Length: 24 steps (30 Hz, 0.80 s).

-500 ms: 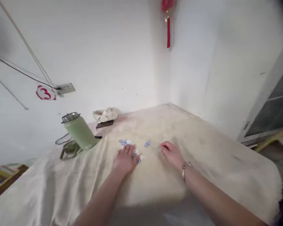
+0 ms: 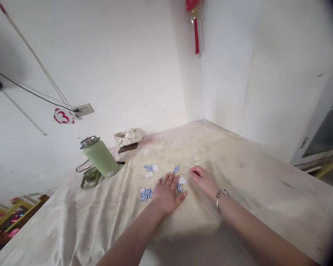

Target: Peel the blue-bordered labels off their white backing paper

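My left hand (image 2: pixel 168 193) lies flat and open, palm down, over some small blue-and-white paper slips (image 2: pixel 179 187) on the cloth-covered table. Part of that group is hidden beneath the palm. To its left is another cluster of slips (image 2: pixel 146 194). Farther back sit more slips (image 2: pixel 148 168) with blank white sides showing among them, and a small blue-edged piece (image 2: pixel 176 169). My right hand (image 2: pixel 202 178), with a bracelet at the wrist, rests on the cloth right of the slips. Its fingers are curled together; whatever they hold, if anything, is hidden.
A green bottle (image 2: pixel 100 157) stands at the left, with its green lid (image 2: pixel 90 178) beside it. Behind are a cream pouch (image 2: pixel 127 137) and a dark phone-like object (image 2: pixel 128 147). The wrinkled tablecloth (image 2: pixel 252 177) runs back to the white walls.
My left hand has slid to the right across the slips, uncovering the left cluster and spreading slips rightward. My right hand stays nearly in place, still curled. The view has shifted slightly.
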Tool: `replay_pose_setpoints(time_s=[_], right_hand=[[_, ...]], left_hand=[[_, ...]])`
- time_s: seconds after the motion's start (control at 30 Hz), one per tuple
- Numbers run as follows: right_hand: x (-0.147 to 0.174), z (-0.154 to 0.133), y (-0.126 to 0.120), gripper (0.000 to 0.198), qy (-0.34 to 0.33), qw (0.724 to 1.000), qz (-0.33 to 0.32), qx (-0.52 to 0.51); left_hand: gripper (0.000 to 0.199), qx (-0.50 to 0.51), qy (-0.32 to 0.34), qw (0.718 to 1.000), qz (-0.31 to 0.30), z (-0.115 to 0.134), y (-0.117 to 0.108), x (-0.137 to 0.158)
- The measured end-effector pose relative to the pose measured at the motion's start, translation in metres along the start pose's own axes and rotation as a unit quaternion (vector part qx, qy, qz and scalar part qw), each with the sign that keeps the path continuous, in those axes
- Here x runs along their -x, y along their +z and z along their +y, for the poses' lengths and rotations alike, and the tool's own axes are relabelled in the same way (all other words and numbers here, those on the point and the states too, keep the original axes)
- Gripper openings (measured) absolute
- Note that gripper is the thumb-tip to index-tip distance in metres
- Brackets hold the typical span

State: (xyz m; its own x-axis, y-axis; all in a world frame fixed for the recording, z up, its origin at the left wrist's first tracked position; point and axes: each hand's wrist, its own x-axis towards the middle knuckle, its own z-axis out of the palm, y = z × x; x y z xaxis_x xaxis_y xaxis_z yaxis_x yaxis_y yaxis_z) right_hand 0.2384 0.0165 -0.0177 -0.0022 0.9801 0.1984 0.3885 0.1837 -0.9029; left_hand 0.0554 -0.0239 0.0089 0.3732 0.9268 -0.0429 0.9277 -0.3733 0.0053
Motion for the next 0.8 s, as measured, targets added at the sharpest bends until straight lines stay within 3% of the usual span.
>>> replay_pose_setpoints(time_s=[0.17, 0.3, 0.53, 0.63, 0.7, 0.8], right_hand=[[-0.003, 0.006, 0.0, 0.017, 0.001, 1.0, 0.001, 0.008], [-0.002, 0.008, 0.0, 0.019, 0.004, 0.999, 0.008, 0.033], [-0.001, -0.005, -0.006, 0.024, -0.02, 0.991, -0.01, 0.133], [-0.009, -0.011, -0.006, 0.033, -0.064, 0.98, -0.04, 0.182], [-0.016, -0.012, 0.0, 0.048, -0.095, 0.971, -0.072, 0.205], [-0.026, -0.012, 0.02, 0.07, -0.126, 0.935, -0.153, 0.294]], left_hand=[[0.078, 0.0, -0.055, 0.998, 0.011, -0.012, 0.004, -0.031], [0.071, 0.013, -0.056, 0.998, 0.025, -0.028, 0.001, -0.031], [0.062, 0.032, -0.057, 0.994, 0.084, -0.092, -0.024, 0.008], [0.07, 0.029, -0.052, 0.996, 0.072, -0.114, -0.018, 0.038], [0.07, 0.004, -0.004, 0.999, 0.038, -0.119, -0.009, 0.057], [0.069, -0.017, 0.05, 0.999, 0.01, -0.116, 0.002, 0.068]])
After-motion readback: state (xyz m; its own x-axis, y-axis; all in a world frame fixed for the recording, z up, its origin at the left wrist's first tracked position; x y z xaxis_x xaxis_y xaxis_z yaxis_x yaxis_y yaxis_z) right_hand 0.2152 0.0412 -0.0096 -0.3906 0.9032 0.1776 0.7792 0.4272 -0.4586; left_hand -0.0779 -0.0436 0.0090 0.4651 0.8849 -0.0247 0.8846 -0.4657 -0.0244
